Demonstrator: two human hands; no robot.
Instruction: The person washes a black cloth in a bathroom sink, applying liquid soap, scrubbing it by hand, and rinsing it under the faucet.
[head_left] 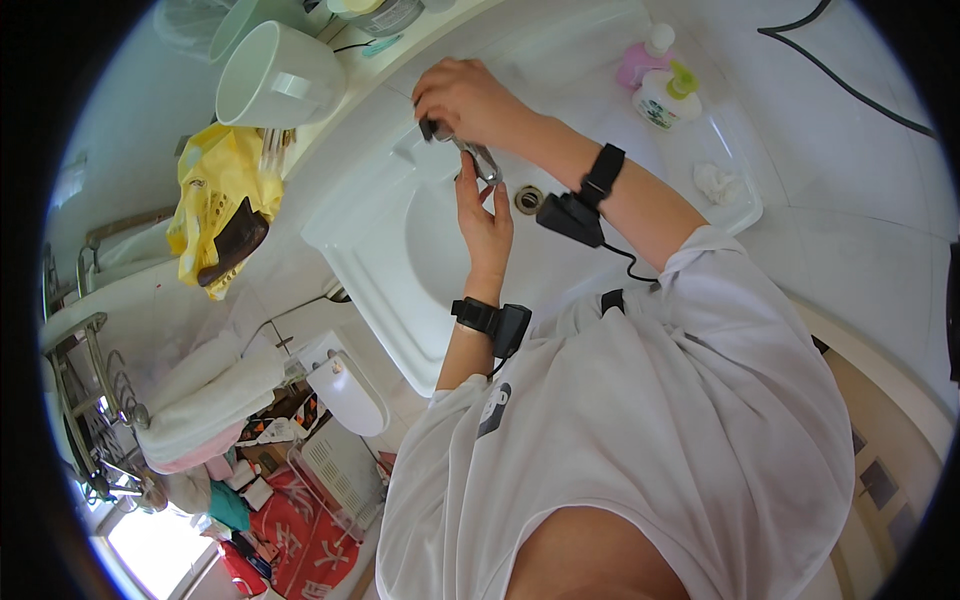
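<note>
A chrome faucet (485,164) rises from the back of a white washbasin (425,235). My left hand (485,235) reaches up to the spout's end, with thumb and a finger on either side of it. My right hand (475,100) is curled over the top of the faucet, at its handle, and its fingertips are partly hidden. A dark piece (430,129) shows beneath those fingers; I cannot tell what it is. The round drain (529,199) lies just right of the spout. No running water can be made out.
A pink bottle (638,66) and a white pump bottle (668,99) stand at the basin's back right, near a crumpled white tissue (718,183). On the left ledge are a white mug (275,80) and a yellow bag (220,180). Farther left is a toilet (347,393).
</note>
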